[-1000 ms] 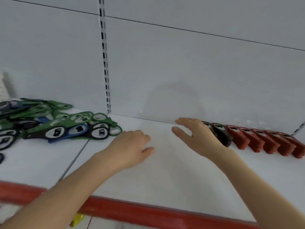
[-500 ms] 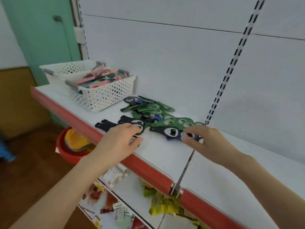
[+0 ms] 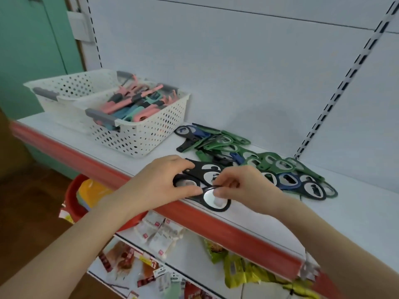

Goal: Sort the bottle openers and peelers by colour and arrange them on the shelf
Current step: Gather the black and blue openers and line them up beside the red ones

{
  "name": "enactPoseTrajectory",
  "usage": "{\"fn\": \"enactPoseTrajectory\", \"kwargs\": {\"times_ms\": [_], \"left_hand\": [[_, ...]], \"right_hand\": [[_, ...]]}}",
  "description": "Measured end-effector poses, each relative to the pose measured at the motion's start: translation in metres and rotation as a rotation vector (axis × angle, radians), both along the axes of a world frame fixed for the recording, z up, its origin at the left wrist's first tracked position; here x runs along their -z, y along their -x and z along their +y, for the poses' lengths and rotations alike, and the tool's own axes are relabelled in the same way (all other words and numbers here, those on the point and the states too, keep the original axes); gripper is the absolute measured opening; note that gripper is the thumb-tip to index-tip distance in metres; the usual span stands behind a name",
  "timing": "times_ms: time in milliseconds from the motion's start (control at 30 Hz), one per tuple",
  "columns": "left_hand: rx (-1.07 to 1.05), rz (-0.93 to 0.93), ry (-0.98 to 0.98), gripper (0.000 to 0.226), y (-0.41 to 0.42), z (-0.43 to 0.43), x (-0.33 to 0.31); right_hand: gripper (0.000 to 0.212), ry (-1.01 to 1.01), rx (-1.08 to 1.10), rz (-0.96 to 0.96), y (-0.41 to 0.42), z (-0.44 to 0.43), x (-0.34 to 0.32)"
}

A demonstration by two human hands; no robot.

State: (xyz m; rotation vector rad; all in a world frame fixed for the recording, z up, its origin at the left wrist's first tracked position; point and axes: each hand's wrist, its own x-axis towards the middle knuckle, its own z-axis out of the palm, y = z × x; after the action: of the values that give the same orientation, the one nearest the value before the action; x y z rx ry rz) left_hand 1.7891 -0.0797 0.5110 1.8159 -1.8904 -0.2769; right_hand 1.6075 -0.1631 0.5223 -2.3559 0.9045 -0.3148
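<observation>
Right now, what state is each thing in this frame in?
Left hand, gripping black openers at the shelf front edge.
Right hand, pinching one black opener's rim.
Mixed pile, green, blue and black openers, unsorted, overlapping.
Front basket, holding pink and teal peelers.
Back basket, looks empty.

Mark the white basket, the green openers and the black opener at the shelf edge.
white basket (image 3: 138,137): head view, perforated front wall.
green openers (image 3: 264,156): head view, one opener mid-pile.
black opener (image 3: 218,209): head view, near rim of its ring.
</observation>
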Motion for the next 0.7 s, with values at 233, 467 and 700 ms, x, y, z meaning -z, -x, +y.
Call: {"fn": "enactPoseTrajectory", "kwargs": {"times_ms": [233, 467, 700], "left_hand": [[0.046, 0.184, 0.107, 0.014, -0.005, 0.001, -0.015], [-0.227, 0.482, 0.236, 0.004, -0.03, 0.027, -0.013], [-0.212, 0.472, 0.206, 0.022, -0.03, 0.028, -0.008]], "right_hand": [[0.01, -0.143, 0.113, -0.444, -0.019, 0.004, -0.024], [0.042, 0.199, -0.123, 0.204, -0.053, 0.006, 0.001], [0.027, 0.159, -0.038, 0.175, -0.047, -0.003, -0.003]]}}
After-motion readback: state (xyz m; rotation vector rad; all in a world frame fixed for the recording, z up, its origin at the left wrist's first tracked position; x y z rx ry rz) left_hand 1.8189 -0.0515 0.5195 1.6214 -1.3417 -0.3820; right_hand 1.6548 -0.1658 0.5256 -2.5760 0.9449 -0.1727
